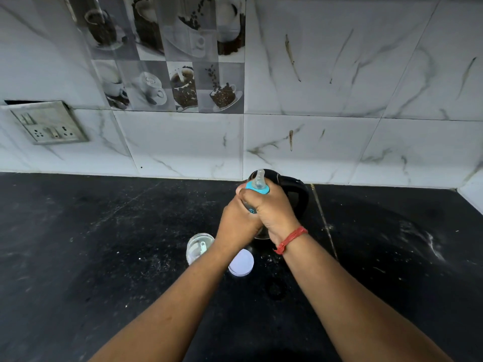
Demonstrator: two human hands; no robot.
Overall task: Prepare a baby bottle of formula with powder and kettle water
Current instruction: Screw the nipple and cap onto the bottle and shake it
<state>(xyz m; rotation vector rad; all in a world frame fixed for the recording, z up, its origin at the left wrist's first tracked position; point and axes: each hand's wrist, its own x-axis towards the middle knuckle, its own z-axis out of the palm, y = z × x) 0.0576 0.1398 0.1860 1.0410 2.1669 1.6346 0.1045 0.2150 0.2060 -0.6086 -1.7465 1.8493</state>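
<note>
Marbled white wall tiles [339, 142] back a black stone worktop [104, 244] dusted with pale specks. Both hands are wrapped tight around the baby bottle [257, 185], held upright just in front of the black kettle [292, 194]. The right hand [271, 212] grips near the blue collar, the left hand [236, 226] clasps the body lower down, probably so that one steadies while the other tightens or shakes; which, I cannot tell. Nearer the person than the kettle, an open clear container [198, 248] holds a scoop, its white lid [241, 262] set just beside it, likely kept within reach for closing.
</note>
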